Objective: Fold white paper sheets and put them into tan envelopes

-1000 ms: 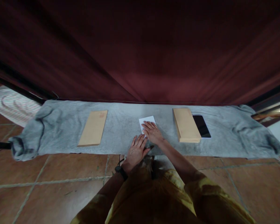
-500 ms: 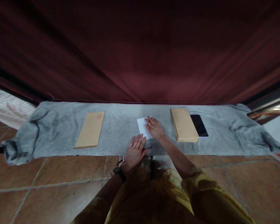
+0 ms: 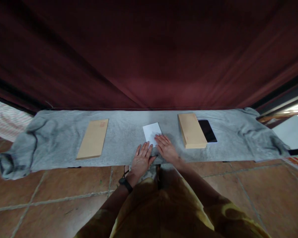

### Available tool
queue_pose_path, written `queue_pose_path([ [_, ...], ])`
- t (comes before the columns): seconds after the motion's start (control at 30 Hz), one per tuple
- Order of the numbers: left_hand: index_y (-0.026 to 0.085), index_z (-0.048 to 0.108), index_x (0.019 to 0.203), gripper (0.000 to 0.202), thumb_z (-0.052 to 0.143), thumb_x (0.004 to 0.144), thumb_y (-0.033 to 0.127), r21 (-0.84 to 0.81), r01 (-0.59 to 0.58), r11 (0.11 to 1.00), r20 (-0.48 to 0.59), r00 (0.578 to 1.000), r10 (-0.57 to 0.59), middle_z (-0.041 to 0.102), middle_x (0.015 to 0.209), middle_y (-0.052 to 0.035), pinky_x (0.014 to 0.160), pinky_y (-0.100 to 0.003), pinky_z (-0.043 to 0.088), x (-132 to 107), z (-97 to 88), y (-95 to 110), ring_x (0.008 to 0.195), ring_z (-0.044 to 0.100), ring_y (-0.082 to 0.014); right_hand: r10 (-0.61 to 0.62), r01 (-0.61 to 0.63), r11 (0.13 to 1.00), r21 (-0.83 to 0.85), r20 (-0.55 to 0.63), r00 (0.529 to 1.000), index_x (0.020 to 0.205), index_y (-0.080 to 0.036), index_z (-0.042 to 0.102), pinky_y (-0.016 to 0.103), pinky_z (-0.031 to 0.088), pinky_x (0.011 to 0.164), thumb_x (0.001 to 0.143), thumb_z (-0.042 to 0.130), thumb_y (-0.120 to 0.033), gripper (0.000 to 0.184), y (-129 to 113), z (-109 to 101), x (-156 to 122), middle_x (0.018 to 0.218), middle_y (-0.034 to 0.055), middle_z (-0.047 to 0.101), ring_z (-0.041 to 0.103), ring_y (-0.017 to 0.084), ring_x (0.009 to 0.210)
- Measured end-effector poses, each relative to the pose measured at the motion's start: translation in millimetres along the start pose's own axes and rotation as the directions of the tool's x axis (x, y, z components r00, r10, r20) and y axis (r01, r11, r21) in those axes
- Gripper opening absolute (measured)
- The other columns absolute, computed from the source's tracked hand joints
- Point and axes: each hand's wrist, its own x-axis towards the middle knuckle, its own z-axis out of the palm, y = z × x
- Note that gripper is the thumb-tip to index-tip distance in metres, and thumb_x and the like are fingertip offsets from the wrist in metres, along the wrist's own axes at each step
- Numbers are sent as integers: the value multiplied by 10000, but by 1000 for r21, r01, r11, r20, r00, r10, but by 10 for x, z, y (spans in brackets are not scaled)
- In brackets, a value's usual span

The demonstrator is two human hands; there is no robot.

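A folded white paper [image 3: 152, 131] lies on a grey cloth [image 3: 124, 132] spread over the floor. My right hand [image 3: 167, 149] rests flat on the paper's near edge, fingers stretched out. My left hand [image 3: 141, 159] lies flat just left of it, fingers spread, its tips at the paper's near corner. A dark watch sits on my left wrist. A single brown envelope [image 3: 92, 138] lies to the left. To the right stands a stack of brown envelopes [image 3: 191, 130].
A black phone [image 3: 207, 130] lies beside the envelope stack on its right. A dark red curtain [image 3: 149, 53] hangs behind the cloth. Reddish floor tiles [image 3: 52, 191] lie in front. A white sheet [image 3: 291, 132] shows at the far right.
My right hand has slid back toward me along the white paper, uncovering most of it. My left hand has stayed nearly in place. The view has shifted a little.
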Motion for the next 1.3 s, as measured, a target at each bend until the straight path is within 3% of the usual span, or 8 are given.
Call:
queue_pose_path([
  [0.07,135,457,1516,572,408,1042,451,3,-2,1000,-1,1000,2,398,1617,-141,1249,-517,278,-2,12,-2,1518,342,-285,-55,55,998,4,30,998,1498,-168,503,442,302,1258,1072,391,-322,466,-155,16,-175,1581,74,467,411,217,1479],
  [0.17,135,442,1528,578,405,1044,448,5,-5,1000,-1,1000,5,392,1619,-141,1252,-521,272,-5,25,-4,1522,335,-285,-22,22,1000,-19,30,999,1499,-176,500,456,325,1243,1069,422,-322,461,-255,34,-331,1565,86,485,453,222,1453],
  [0.7,124,426,1533,579,405,1047,438,17,-3,1000,-19,1000,3,401,1612,-161,1251,-514,271,-13,44,9,1523,333,-285,68,-69,996,-63,-19,998,1489,-176,509,475,299,1244,1074,408,-320,450,-73,-35,-515,1560,71,490,477,234,1433],
  [0.87,124,437,1526,573,394,1049,438,9,35,999,1,999,-35,414,1604,-168,1243,-554,272,10,39,50,1519,339,-302,82,-84,993,-84,-25,996,1490,-177,508,481,300,1235,1072,415,-322,451,-67,-37,-530,1558,67,494,472,248,1433],
  [1.03,187,445,1526,525,371,1056,408,-53,19,998,19,1000,-18,429,1607,-108,1253,-580,244,95,22,182,1532,311,-287,99,-103,990,-97,-44,994,1488,-181,507,481,294,1228,1072,409,-313,448,-83,-8,-533,1547,71,511,467,246,1434],
  [1.13,195,439,1531,512,356,1060,376,-91,-21,996,29,999,24,432,1607,-89,1267,-552,239,173,24,263,1532,315,-257,107,-112,988,-105,-50,993,1484,-184,513,475,288,1226,1063,414,-295,446,-86,8,-532,1541,77,520,469,246,1431],
  [1.3,121,436,1525,527,317,1067,353,-127,-55,990,38,997,60,431,1600,-128,1263,-459,289,303,29,314,1515,352,-223,128,-133,986,-97,-58,990,1500,-171,496,482,273,1234,1039,433,-263,474,-92,17,-532,1527,91,536,461,255,1431],
])
